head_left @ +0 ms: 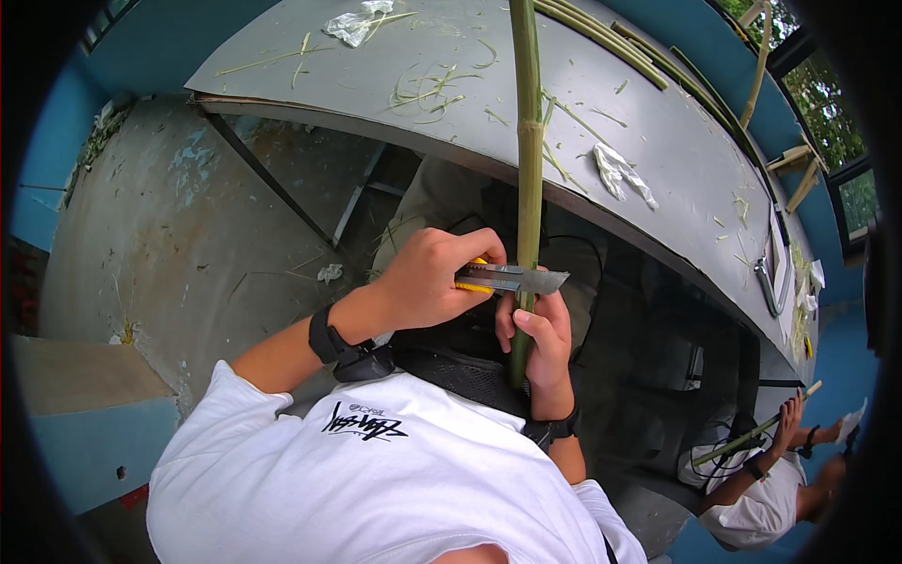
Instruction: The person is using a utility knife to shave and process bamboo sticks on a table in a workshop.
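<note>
A green bamboo pole (529,150) stands nearly upright before me, from my lap up past the table's edge and out of the top of the view. My right hand (548,343) is closed around its lower part, thumb along the near side. My left hand (430,277) grips a yellow-handled utility knife (512,278), its blade out and pointing right. The blade lies across the pole just above my right thumb. I cannot tell how deep its edge touches. The pole's lower end rests by a dark mesh pouch (460,376) at my waist.
A grey table (282,80) spans the far side, strewn with green shavings (427,92) and crumpled white plastic (622,174). Long green poles (611,42) lie at its back. A hacksaw (775,282) lies at its right end. Lower right, another person (766,498) holds a thin green stalk (742,437).
</note>
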{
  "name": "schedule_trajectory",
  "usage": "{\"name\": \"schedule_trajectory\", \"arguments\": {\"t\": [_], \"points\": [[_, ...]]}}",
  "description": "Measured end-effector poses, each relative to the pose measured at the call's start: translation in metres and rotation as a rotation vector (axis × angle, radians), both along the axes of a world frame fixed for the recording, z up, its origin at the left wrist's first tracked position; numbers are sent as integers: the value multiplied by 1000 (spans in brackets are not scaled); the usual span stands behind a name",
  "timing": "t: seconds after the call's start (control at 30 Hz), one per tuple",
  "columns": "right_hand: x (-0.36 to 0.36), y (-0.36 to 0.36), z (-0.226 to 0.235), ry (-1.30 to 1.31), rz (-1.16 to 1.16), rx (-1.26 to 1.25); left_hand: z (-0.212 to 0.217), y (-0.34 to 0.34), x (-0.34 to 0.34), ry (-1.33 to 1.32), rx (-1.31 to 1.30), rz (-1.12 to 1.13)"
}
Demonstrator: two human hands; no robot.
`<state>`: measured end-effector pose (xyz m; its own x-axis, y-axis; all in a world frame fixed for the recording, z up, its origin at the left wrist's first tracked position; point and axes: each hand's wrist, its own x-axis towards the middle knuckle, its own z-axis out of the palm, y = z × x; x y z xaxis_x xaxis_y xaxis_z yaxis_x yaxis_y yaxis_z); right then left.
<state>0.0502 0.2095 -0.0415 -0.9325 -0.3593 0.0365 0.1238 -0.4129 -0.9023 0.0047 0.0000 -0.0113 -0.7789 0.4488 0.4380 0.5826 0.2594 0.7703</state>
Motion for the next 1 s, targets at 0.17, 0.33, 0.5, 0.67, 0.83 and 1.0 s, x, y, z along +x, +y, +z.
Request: {"name": "schedule_trajectory", "arguments": {"t": [0.17,0.33,0.5,0.67,0.83,1.0], "points": [[1,1,-1,-9,2,-3,8,-2,1,-37,-22,-37],[1,1,-5,-3,-15,-15,9,1,4,-47,19,-87],[1,0,-2,-18,-9,11,1,4,2,-6,69,-52],[0,0,-5,-19,-4,11,2,1,1,59,-5,-6],[0,1,-9,-31,3,20,2,2,1,71,-61,14],[0,1,-13,-58,-1,47,-2,4,1,26,-108,12]]}}
